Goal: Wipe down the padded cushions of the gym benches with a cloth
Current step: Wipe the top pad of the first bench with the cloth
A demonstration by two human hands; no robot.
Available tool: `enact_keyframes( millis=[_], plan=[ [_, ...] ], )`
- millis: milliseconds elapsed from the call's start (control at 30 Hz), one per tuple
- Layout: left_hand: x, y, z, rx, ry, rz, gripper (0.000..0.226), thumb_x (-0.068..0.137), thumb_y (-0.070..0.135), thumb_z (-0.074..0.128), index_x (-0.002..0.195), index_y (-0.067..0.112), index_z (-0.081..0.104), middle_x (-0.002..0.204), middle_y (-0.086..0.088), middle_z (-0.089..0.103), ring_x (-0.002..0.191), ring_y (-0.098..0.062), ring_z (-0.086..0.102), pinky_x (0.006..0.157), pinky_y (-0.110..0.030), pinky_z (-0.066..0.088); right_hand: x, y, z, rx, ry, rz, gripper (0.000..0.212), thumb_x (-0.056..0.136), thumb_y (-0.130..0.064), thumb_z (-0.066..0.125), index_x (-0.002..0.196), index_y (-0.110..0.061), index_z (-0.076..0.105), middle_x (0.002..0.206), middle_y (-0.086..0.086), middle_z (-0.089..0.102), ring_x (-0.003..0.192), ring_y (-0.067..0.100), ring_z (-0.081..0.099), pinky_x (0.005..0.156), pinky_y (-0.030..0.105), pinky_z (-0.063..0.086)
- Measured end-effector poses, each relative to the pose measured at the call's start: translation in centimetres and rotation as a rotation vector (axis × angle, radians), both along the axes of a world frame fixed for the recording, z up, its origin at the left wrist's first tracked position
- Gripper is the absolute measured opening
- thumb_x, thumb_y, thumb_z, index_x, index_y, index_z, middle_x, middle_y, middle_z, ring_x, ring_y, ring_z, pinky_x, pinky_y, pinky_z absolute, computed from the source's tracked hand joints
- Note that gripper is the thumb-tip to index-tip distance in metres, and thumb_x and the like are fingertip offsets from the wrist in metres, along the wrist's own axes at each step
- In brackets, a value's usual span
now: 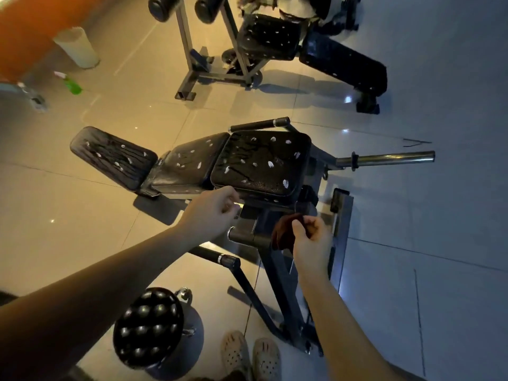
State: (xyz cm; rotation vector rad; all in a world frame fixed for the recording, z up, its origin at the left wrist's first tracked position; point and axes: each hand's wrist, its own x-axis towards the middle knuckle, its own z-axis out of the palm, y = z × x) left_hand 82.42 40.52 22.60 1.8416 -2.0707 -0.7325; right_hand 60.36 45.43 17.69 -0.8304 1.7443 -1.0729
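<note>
The bench cushion (261, 163) is black, pebbled, glossy padding with white scuffed patches. At 3 o'clock a polished metal bar (390, 158) shines; the floor tiles (82, 210) are glossy.

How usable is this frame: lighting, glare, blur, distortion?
Head view: dim mixed light, orange at left, bluish at right; glare spots on the glossy floor; tile lines bend from the wide angle; the far bench at the top is smeared; the dark cloth in the right hand is hard to make out.
</note>
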Motion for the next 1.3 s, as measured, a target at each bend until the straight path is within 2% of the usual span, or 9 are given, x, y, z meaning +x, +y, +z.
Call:
enact_keyframes(
  millis=[200, 333, 467, 633, 800, 900, 1067, 1167, 1300],
  plan=[
    [0.7, 1.2, 0.7, -0.028, -0.080, 0.001, 0.004, 0.097, 0.030, 0.061, 0.101, 0.030, 0.063, 0.096, 0.013, 0.062, 0.091, -0.007, 0.056, 0.075, -0.029, 0.041, 0.2, 0.8, 0.2, 0.015, -0.002, -0.059, 0.015, 0.100, -0.020, 0.062, 0.113, -0.025, 0.065, 0.101, -0.015, 0.066, 0.095, -0.001, 0.059, 0.091, 0.027, 0.052],
    [0.8, 0.5, 1.0, -0.025, -0.227, -0.051, 0.017, 0.097, 0.029, 0.058, 0.112, 0.025, 0.065, 0.105, 0.010, 0.060, 0.098, -0.011, 0.055, 0.081, -0.028, 0.042, 0.5, 0.1, 0.9, 0.004, 0.007, -0.054, 0.017, 0.099, -0.021, 0.063, 0.116, -0.024, 0.064, 0.101, -0.011, 0.067, 0.096, 0.003, 0.061, 0.090, 0.028, 0.054],
    [1.1, -1.4, 0.0, -0.198, -0.532, -0.197, 0.027, 0.097, 0.033, 0.054, 0.116, 0.021, 0.068, 0.110, 0.003, 0.066, 0.104, -0.018, 0.059, 0.089, -0.033, 0.046, 1.7, -1.2, 1.5, -0.022, 0.038, -0.009, 0.025, 0.099, -0.024, 0.063, 0.124, -0.021, 0.066, 0.109, -0.007, 0.068, 0.107, 0.012, 0.063, 0.093, 0.032, 0.055],
    [3.6, -4.6, -2.9, -0.259, -0.564, -0.188, 0.036, 0.095, 0.044, 0.064, 0.120, 0.019, 0.071, 0.114, -0.004, 0.064, 0.109, -0.024, 0.057, 0.091, -0.039, 0.046, 4.3, -2.7, 0.5, -0.026, 0.075, -0.036, 0.024, 0.098, -0.023, 0.065, 0.122, -0.021, 0.069, 0.102, -0.016, 0.066, 0.097, 0.001, 0.060, 0.092, 0.030, 0.055],
    [7.9, -8.0, -6.6, -0.306, -0.524, -0.318, 0.050, 0.096, 0.050, 0.060, 0.139, 0.024, 0.061, 0.129, -0.002, 0.056, 0.119, -0.023, 0.051, 0.100, -0.039, 0.042, 8.6, -4.0, -2.2, -0.019, 0.082, -0.140, 0.028, 0.098, -0.022, 0.065, 0.126, -0.021, 0.067, 0.107, -0.015, 0.064, 0.099, 0.002, 0.060, 0.088, 0.024, 0.052],
    [10.3, -10.4, -8.9, -0.405, -0.419, -0.430, 0.044, 0.092, 0.048, 0.067, 0.128, 0.022, 0.069, 0.117, 0.001, 0.061, 0.108, -0.024, 0.054, 0.089, -0.042, 0.046, 12.3, -4.7, -4.2, -0.035, 0.116, -0.319, 0.025, 0.097, -0.021, 0.067, 0.122, -0.023, 0.069, 0.105, -0.019, 0.064, 0.099, -0.002, 0.059, 0.091, 0.026, 0.053],
    [13.0, -13.6, -11.7, -0.577, -0.144, -0.610, 0.033, 0.090, 0.036, 0.075, 0.119, 0.021, 0.074, 0.114, -0.001, 0.066, 0.103, -0.028, 0.056, 0.082, -0.045, 0.043, 18.0, -6.9, -6.5, -0.080, 0.267, -0.566, 0.020, 0.098, -0.020, 0.065, 0.118, -0.022, 0.068, 0.106, -0.015, 0.065, 0.099, -0.015, 0.057, 0.077, 0.002, 0.045],
    [14.0, -14.9, -12.9, -0.647, -0.020, -0.673, 0.024, 0.095, 0.029, 0.070, 0.118, 0.020, 0.074, 0.113, -0.002, 0.066, 0.101, -0.029, 0.055, 0.082, -0.042, 0.037, 21.0, -7.9, -7.6, -0.097, 0.394, -0.575, 0.022, 0.098, -0.020, 0.062, 0.119, -0.019, 0.067, 0.108, -0.010, 0.066, 0.100, -0.006, 0.058, 0.081, 0.008, 0.046],
    [14.1, -15.3, -15.6, -0.724, 0.182, -0.645, 0.022, 0.097, 0.023, 0.069, 0.117, 0.016, 0.074, 0.105, -0.003, 0.066, 0.091, -0.027, 0.057, 0.077, -0.039, 0.035, 22.9, -7.2, -9.5, -0.168, 0.545, -0.559, 0.017, 0.098, -0.019, 0.061, 0.114, -0.021, 0.066, 0.103, -0.011, 0.063, 0.100, -0.010, 0.055, 0.077, 0.002, 0.043]
  ],
)
